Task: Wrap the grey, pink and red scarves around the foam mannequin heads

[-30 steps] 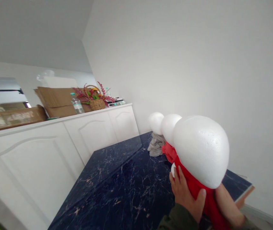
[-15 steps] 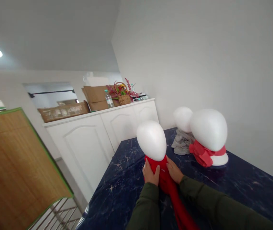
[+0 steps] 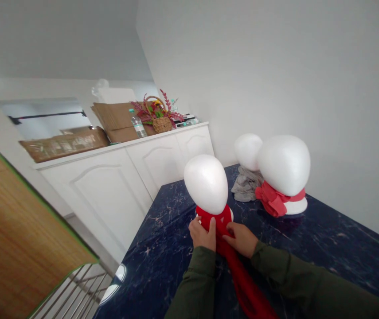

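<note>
A white foam mannequin head (image 3: 206, 182) stands in front of me on the dark blue marbled table (image 3: 162, 235). Round its neck goes a red scarf (image 3: 217, 221), whose long end (image 3: 242, 279) trails over the table toward me. My left hand (image 3: 203, 232) is closed on the scarf at the left of the neck, thumb on its front. On the right, my right hand (image 3: 242, 238) pinches the scarf just below the neck. Part of the white base shows at both sides of the neck.
Farther right stand a mannequin head (image 3: 285, 164) with a coral-red scarf (image 3: 272, 201) and another head (image 3: 247, 151) with a grey scarf (image 3: 246, 184). A white cabinet (image 3: 109, 186) holds boxes, a bottle (image 3: 138, 124) and a flower basket (image 3: 162, 125). A bamboo mat (image 3: 26, 239) on a metal rack is at left.
My right hand has slid from the side of the neck down to the scarf's front. The left hand has shifted slightly lower. More of the white base shows, and the view has turned a little right.
</note>
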`<control>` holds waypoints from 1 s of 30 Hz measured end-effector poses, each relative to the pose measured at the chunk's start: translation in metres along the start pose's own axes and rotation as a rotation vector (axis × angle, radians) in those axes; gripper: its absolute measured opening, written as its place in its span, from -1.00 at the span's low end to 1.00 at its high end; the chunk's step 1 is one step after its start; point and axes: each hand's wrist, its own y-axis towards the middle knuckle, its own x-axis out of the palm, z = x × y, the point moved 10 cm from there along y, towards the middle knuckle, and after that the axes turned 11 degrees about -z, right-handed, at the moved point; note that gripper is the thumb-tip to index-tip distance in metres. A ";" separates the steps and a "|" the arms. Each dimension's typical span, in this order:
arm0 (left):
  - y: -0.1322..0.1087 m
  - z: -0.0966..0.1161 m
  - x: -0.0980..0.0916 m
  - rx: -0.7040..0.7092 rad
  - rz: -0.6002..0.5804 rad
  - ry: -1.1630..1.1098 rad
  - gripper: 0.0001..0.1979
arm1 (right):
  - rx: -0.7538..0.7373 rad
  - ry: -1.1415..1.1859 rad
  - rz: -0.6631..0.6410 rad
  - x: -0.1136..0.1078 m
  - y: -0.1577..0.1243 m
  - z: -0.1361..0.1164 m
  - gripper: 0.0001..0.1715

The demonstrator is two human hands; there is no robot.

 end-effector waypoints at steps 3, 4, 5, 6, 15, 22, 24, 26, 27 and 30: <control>-0.002 -0.010 0.012 -0.138 -0.184 -0.145 -0.56 | -0.229 0.099 -0.202 0.020 -0.010 -0.040 -0.91; -0.003 -0.015 0.017 -0.189 -0.234 -0.251 -0.60 | -0.299 0.144 -0.267 0.026 -0.014 -0.051 -0.89; -0.004 -0.020 0.020 -0.235 -0.262 -0.368 -0.65 | -0.346 0.183 -0.318 0.031 -0.017 -0.060 -0.86; -0.004 -0.024 0.022 -0.272 -0.270 -0.481 -0.72 | -0.360 0.209 -0.333 0.033 -0.018 -0.063 -0.83; 0.004 -0.057 -0.003 -0.500 -0.355 -1.012 -0.90 | 0.271 0.216 0.257 -0.022 0.007 0.044 -0.72; -0.056 -0.031 0.055 -0.497 -1.038 -1.143 -0.78 | 0.349 0.143 0.166 -0.015 0.025 0.048 -0.47; -0.073 -0.017 0.067 -0.424 -1.186 -1.140 -0.78 | 0.366 0.236 0.170 -0.012 0.027 0.051 -0.50; -0.081 -0.007 0.070 -0.360 -1.263 -1.151 -0.80 | 0.374 0.373 0.184 -0.008 0.029 0.057 -0.57; -0.081 -0.005 0.069 -0.342 -1.283 -1.134 -0.80 | 0.371 0.435 0.193 -0.007 0.030 0.060 -0.63; -0.064 -0.013 0.054 -0.331 -1.237 -1.098 -0.80 | 0.369 0.589 0.242 -0.005 0.030 0.070 -0.82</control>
